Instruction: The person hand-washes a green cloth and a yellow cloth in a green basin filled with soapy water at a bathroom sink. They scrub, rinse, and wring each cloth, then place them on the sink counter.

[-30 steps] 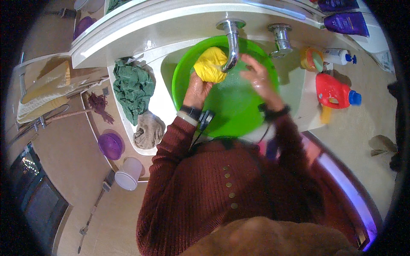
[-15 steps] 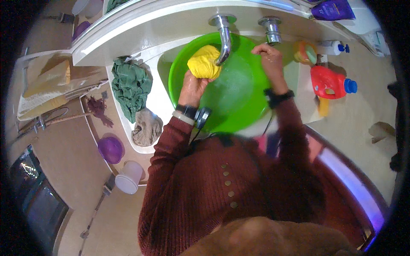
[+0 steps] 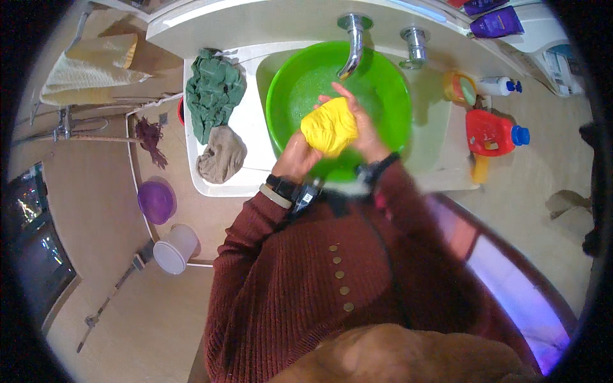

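A bunched yellow cloth [image 3: 329,126] is gathered into a wet, rounded bundle over the green basin [image 3: 403,121]. Underneath and to its left, my left hand [image 3: 297,156] is closed on it. From the right, my right hand [image 3: 361,121] lies against the bundle, its fingers stretched out and apart. The chrome spout [image 3: 353,48] hangs just beyond my right fingertips, and the tap knob [image 3: 415,48] is to its right. Some water shows in the basin, which sits in a white sink. Part of my right palm is hidden by the cloth.
Left of the basin, a crumpled green cloth [image 3: 214,92] and a greyish-beige cloth [image 3: 221,155] lie on the white sink ledge [image 3: 252,137]. At right stand a red bottle with a blue cap [image 3: 490,133] and an orange container [image 3: 458,88]. A purple bowl [image 3: 156,203] and whitish bucket [image 3: 174,250] are lower left.
My left hand has brought the yellow cloth away from the spout, toward me. My right hand has left the area by the tap knob and come against the cloth. The view has shifted slightly.
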Motion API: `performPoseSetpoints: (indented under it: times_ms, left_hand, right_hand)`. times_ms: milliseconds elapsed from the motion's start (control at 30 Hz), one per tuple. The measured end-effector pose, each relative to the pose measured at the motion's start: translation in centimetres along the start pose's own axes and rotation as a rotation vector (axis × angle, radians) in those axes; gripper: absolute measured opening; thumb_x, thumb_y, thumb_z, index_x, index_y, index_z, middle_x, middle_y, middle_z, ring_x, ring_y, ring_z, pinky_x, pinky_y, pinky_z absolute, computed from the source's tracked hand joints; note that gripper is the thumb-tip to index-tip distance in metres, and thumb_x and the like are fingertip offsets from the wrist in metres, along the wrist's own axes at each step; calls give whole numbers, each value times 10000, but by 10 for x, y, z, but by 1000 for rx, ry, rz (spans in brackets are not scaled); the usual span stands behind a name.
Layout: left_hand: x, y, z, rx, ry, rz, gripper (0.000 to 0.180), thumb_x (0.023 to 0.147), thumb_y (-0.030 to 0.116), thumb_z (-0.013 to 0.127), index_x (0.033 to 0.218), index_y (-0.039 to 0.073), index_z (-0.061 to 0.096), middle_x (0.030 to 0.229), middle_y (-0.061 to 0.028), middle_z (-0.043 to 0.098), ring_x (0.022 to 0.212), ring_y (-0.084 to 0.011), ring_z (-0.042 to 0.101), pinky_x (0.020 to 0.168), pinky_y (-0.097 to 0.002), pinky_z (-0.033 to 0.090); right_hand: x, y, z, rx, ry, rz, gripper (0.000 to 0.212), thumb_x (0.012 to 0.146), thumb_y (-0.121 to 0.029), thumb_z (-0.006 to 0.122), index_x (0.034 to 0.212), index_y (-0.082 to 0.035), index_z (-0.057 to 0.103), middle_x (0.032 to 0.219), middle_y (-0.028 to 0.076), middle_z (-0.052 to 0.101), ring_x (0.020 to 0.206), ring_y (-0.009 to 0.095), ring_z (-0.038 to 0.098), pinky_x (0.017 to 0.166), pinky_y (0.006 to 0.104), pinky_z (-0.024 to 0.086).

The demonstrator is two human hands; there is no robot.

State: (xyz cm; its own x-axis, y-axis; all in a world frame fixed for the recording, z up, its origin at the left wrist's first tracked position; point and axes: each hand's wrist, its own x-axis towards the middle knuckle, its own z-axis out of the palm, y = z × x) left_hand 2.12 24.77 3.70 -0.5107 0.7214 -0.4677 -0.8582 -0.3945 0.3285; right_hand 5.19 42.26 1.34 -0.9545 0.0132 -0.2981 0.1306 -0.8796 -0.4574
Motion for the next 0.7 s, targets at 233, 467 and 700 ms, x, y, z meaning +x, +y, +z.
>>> performPoseSetpoints:
  times_ms: [233,467,700]
  left_hand:
    - [25,-44,-22,590,275,187,361,1070,293,496,1272,14,603,1154,-99,697,1010,-210,670,853,-349,539]
    - [49,-70,-35,576,303,239,244,1038,167,525,1211,2,577,1042,-123,698,917,-261,698,817,-366,574]
    - [15,-53,11,1398,259,1025,570,821,5,710,1342,-6,480,1185,-262,526,1108,-431,553,979,-453,468]
  right_hand:
    - [-8,-8,33,-1049,67,-150,195,856,-112,756,1009,-37,662,906,30,659,861,110,613,769,276,514]
    - [-16,3,0,-962,202,-156,330,891,-179,747,1181,-64,639,972,49,666,857,146,622,759,308,528]
    - [-51,-16,5,-436,180,64,399,948,-177,714,1294,-21,590,1141,64,657,1033,168,647,902,326,550]
